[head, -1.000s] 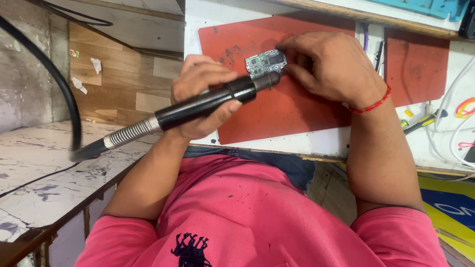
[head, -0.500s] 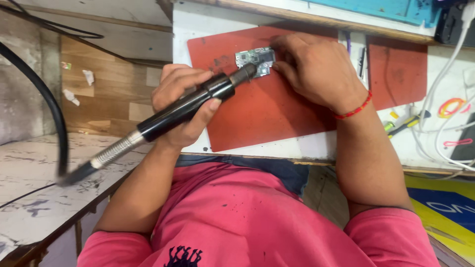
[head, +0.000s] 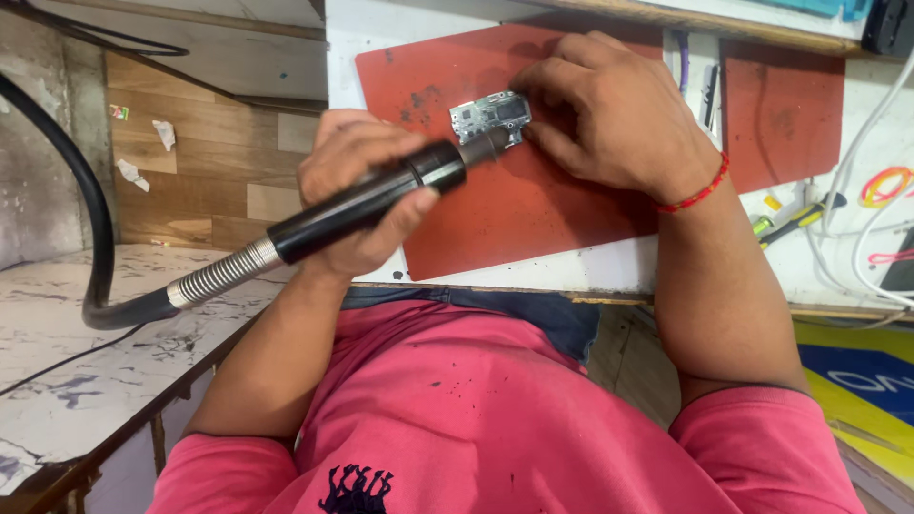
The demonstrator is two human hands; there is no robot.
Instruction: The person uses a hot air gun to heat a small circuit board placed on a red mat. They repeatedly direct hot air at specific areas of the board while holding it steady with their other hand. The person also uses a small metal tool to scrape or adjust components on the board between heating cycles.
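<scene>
a: where does the work stand?

b: small grey circuit board (head: 488, 118) lies flat on the red mat (head: 533, 214), far end of the white bench (head: 609, 276). the nozzle of the black handpiece (head: 367, 205) sits right at the board's near edge, touching or just short of it; cannot tell which. no parts seen lifted off or lying loose beside it, so i judge the work on the board is under way, not finished. how much is left, the view does not show.

a: left hand?

b: left hand (head: 357, 190) is wrapped around the handpiece barrel, fingers curled tight under it, thumb on top. a ribbed metal collar and thick black hose (head: 90, 238) run off to the left from the rear of the tool.

a: right hand?

b: right hand (head: 614, 114) lies on the mat just right of the board, fingers bent and pressed together, tips at the board's right edge, steadying it. whether it pinches the edge or only presses on it is hidden by the knuckles. red thread (head: 700, 193) around the wrist.

a: other items?

b: small hand tools (head: 795, 217) and white cables (head: 847, 181) to the right, well apart from the board.
</scene>
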